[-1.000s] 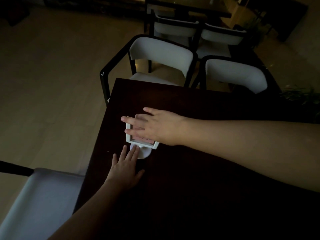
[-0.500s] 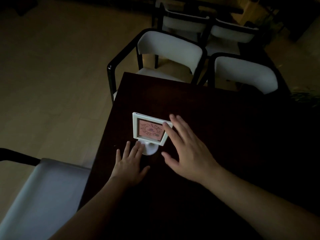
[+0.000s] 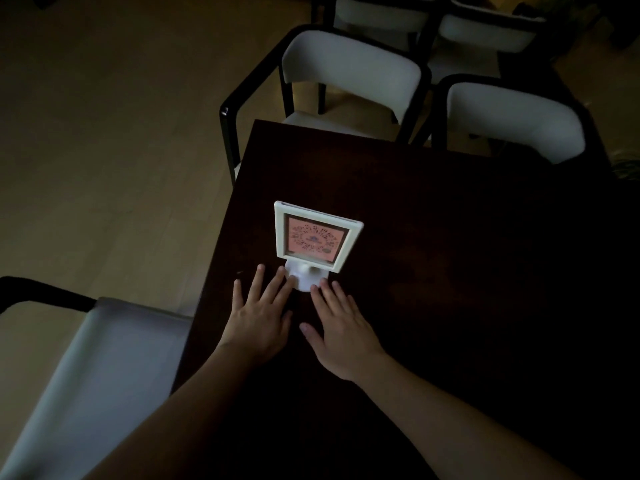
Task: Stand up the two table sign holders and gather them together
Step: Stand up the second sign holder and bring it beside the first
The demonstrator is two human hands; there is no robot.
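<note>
One white table sign holder [image 3: 316, 239] with a pink card stands upright on its round white base near the left edge of the dark table [image 3: 450, 271]. My left hand [image 3: 261, 315] lies flat with fingers spread, its fingertips touching the left side of the base. My right hand [image 3: 341, 327] lies flat beside it, fingers apart, fingertips at the base's right side. Neither hand grips the holder. A second sign holder is not visible in the dim view.
A grey-cushioned chair [image 3: 90, 382] stands at the near left of the table. Two white-backed chairs [image 3: 349, 64] [image 3: 512, 116] face the far edge, with more chairs behind. Pale wood floor [image 3: 104, 150] lies to the left. The table's right side is very dark.
The sign holder went from lying flat under my right hand to standing upright. My right hand let go and came down beside my left at the base.
</note>
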